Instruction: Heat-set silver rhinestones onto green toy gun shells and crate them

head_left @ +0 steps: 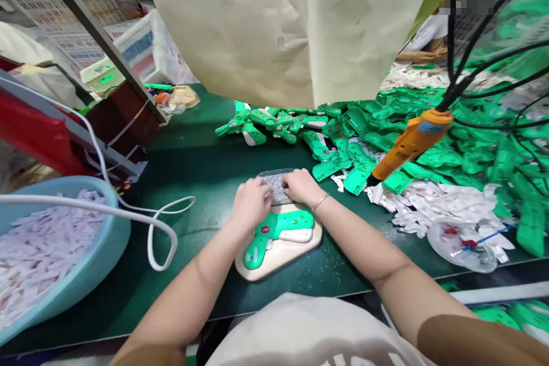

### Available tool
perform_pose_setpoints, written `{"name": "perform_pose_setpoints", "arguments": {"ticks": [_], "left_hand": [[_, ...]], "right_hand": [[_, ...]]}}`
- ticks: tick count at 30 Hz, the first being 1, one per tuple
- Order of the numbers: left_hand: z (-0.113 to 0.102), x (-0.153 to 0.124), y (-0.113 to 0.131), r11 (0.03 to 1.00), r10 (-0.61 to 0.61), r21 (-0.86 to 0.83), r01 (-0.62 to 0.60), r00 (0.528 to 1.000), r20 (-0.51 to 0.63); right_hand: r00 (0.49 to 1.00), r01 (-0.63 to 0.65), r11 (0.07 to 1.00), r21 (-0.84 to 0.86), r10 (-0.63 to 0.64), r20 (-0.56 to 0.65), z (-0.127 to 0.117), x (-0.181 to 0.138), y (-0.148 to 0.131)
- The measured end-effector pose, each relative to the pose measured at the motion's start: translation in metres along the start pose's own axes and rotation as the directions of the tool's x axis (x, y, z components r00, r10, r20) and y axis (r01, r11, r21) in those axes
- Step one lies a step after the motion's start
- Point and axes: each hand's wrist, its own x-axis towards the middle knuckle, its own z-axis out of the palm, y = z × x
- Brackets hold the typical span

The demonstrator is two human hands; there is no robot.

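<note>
A flat phone (278, 187) with a dark rim lies between my hands, its face a grey speckle. My left hand (253, 201) is closed, its curled fingers at the phone's left side. On the right side my right hand (301, 186) is also closed, fingertips bent onto the phone's edge. Just below them, a cream board (274, 263) carries a green and white plastic toy gun (281, 229) with a red button. My left wrist is close to the toy's upper left. The undersides of both hands are hidden.
An orange electric screwdriver (412, 143) hangs at right from black cables. Behind it spread green plastic shells (373, 120) and white parts (446, 206). A blue basin (115, 229) of white pieces stands left, crossed by a white cable (160, 240). Beige paper (291, 28) hangs overhead.
</note>
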Motion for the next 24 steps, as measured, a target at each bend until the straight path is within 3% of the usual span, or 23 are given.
{"name": "perform_pose_setpoints", "arguments": {"ticks": [3,6,14,19,24], "left_hand": [[-0.002,0.045,-0.006,0.999,-0.032,0.022,0.031,0.998,0.045],[0.011,0.062,-0.011,0.999,-0.034,-0.011,0.035,0.997,0.066],[0.016,0.053,-0.017,0.994,0.016,-0.106,-0.016,1.000,-0.001],[0.015,0.053,-0.015,0.992,0.037,-0.122,-0.041,0.999,-0.036],[0.015,0.053,-0.016,0.983,0.039,-0.175,-0.051,0.997,-0.068]], "right_hand": [[1.000,0.001,1.000,0.000,-0.001,0.020,-0.002,0.011,0.001],[1.000,-0.012,1.000,0.017,0.012,-0.016,0.000,0.001,0.008],[0.982,0.072,0.935,0.348,-0.004,-0.190,0.007,-0.019,0.036],[0.974,0.114,0.806,0.581,0.025,-0.226,0.013,-0.055,0.045],[0.955,0.246,0.737,0.630,-0.074,-0.287,0.028,-0.087,0.053]]}}
